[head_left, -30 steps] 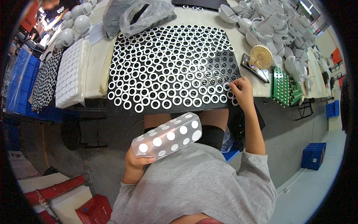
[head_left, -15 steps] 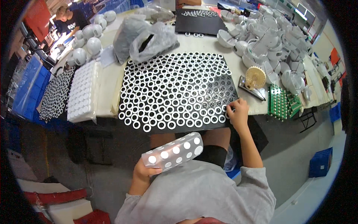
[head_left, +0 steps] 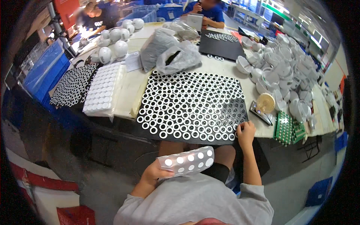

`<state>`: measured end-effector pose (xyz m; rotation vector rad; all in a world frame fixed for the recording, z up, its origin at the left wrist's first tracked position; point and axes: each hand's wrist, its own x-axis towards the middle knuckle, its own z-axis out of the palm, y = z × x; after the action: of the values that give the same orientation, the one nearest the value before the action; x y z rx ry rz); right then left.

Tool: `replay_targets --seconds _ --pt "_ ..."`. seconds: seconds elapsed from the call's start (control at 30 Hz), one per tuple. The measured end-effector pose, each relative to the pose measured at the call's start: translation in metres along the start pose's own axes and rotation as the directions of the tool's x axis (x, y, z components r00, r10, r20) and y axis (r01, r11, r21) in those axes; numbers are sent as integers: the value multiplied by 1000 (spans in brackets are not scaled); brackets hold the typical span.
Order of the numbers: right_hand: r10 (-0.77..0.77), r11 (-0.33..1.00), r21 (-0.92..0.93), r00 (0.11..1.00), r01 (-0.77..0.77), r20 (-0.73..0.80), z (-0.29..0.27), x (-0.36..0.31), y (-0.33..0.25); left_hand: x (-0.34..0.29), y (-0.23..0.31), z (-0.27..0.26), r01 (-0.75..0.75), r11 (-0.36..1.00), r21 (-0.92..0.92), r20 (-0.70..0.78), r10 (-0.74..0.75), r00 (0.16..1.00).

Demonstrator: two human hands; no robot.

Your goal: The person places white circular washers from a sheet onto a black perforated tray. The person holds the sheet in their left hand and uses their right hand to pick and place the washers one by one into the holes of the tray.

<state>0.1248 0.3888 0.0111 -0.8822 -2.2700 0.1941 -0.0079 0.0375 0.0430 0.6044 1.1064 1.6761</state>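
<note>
My left hand (head_left: pixel 153 174) grips one end of a curled, translucent sheet of round white stickers (head_left: pixel 186 163) and holds it above my lap. At the front right corner of a black board (head_left: pixel 225 142), my right hand (head_left: pixel 246 132) has its fingers bent together, touching down beside the outermost rings. Whatever lies between those fingertips is hidden. Rows of white rings with dark centres (head_left: pixel 176 106) cover most of the board. Toward its right side, a patch of dark round pieces (head_left: pixel 235 108) shows without the white rings.
Left of the board stand a wrapped tray of white caps (head_left: pixel 100 90) and another ring-covered board (head_left: pixel 73 85). Grey plastic bags (head_left: pixel 178 59) lie behind. To the right are a beige disc (head_left: pixel 266 103), green circuit boards (head_left: pixel 283 127) and heaped white housings (head_left: pixel 279 71). Two people sit across.
The view has shifted, so the table sits lower and further right, and a person in blue shows at the back. Both hands keep nearly the same places and grips.
</note>
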Motion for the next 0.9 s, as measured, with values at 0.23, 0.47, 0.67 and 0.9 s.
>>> replay_targets --seconds 0.23,0.47,0.67,0.9 --pt "12 1000 -18 1000 -12 10 -2 2 -4 -2 10 -2 -6 999 -51 58 9 998" --pt "-70 996 -57 997 71 23 -10 -2 -17 -5 7 -11 -66 996 -53 119 72 990" --pt "-113 988 -104 992 118 61 -11 -3 -20 -9 4 -16 -34 998 -47 43 36 998" --pt "-206 832 542 973 118 104 -56 0 -100 -13 -39 -48 -335 934 -125 -164 314 935"
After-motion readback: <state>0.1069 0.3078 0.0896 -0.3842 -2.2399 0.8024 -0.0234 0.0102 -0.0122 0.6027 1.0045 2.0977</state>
